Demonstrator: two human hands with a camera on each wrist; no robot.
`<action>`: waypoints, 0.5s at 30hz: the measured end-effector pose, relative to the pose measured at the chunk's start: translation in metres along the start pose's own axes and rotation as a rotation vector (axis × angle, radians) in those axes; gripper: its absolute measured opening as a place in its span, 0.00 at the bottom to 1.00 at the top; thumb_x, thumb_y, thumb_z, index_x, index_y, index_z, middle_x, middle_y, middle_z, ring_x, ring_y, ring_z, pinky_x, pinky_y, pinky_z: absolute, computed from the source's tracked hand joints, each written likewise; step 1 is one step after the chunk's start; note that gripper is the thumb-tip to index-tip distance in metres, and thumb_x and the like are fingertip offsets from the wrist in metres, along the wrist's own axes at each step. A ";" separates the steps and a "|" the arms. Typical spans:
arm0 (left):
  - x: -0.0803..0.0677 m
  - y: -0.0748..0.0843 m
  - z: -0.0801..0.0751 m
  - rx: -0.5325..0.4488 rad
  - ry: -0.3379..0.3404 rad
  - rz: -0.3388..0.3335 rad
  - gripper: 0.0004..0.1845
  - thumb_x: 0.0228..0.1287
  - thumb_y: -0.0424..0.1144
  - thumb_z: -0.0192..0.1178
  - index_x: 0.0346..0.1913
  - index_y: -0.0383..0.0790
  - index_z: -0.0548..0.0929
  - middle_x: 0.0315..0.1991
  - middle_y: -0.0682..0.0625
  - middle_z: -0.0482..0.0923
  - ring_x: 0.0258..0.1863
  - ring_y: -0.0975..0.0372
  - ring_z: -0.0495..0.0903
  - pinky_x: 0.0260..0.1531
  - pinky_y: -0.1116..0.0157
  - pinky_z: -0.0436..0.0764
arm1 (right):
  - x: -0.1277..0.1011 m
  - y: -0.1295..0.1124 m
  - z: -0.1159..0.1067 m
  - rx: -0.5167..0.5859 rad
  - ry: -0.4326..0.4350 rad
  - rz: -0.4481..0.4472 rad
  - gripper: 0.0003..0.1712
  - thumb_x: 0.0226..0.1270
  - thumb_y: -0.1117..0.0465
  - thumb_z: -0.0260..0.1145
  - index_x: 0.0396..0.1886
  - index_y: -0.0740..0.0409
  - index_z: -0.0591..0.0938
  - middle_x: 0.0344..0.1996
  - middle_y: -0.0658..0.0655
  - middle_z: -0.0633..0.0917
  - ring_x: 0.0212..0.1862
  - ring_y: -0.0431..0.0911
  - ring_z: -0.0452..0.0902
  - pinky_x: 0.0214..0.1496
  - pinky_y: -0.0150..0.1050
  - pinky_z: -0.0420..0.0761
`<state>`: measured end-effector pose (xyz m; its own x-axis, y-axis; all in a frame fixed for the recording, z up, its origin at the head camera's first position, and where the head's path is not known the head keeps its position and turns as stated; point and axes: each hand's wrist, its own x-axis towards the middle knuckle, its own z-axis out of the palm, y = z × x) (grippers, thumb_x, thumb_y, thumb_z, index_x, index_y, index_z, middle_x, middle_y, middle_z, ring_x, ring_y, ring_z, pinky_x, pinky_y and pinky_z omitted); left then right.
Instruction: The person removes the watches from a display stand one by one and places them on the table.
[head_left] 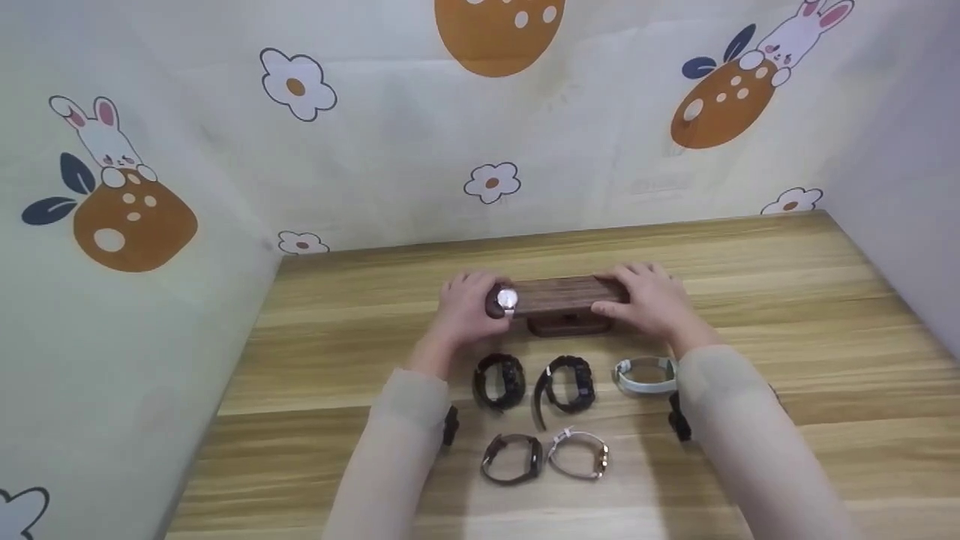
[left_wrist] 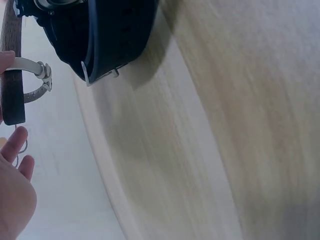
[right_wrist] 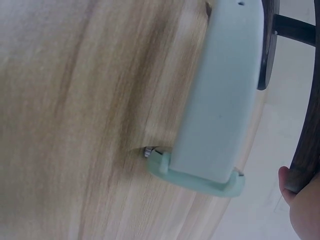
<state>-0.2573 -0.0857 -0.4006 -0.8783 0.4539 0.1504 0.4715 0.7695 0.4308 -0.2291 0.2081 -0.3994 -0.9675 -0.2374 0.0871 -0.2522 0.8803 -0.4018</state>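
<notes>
Closest to the camera are two watches, a brown one (head_left: 513, 457) and a pale one (head_left: 579, 453), with two black ones (head_left: 499, 381) and a mint one (head_left: 645, 375) just behind. At 12 o'clock from them sits the wooden stand (head_left: 564, 296). The left hand (head_left: 466, 306) curls round its left end, where a silver-faced watch (head_left: 507, 301) hangs, and the right hand (head_left: 646, 298) grips the right end.
</notes>
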 end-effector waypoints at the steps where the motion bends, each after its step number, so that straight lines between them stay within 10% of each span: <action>1: 0.000 -0.001 0.000 -0.016 0.003 -0.003 0.31 0.44 0.44 0.69 0.56 0.47 0.75 0.56 0.50 0.73 0.57 0.52 0.65 0.59 0.50 0.58 | 0.000 0.000 0.000 0.002 -0.002 0.002 0.37 0.56 0.36 0.63 0.62 0.47 0.72 0.60 0.61 0.71 0.60 0.61 0.60 0.57 0.65 0.58; 15: -0.003 -0.008 0.009 -0.488 -0.037 -0.074 0.36 0.45 0.34 0.69 0.61 0.38 0.69 0.57 0.44 0.72 0.56 0.54 0.70 0.59 0.59 0.67 | 0.000 0.001 0.001 -0.021 0.015 -0.011 0.36 0.56 0.36 0.63 0.62 0.47 0.73 0.60 0.61 0.71 0.59 0.61 0.61 0.56 0.67 0.59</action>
<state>-0.2583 -0.0891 -0.4126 -0.9003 0.4286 0.0761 0.3082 0.5039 0.8069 -0.2294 0.2086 -0.4013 -0.9648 -0.2410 0.1051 -0.2629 0.8863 -0.3812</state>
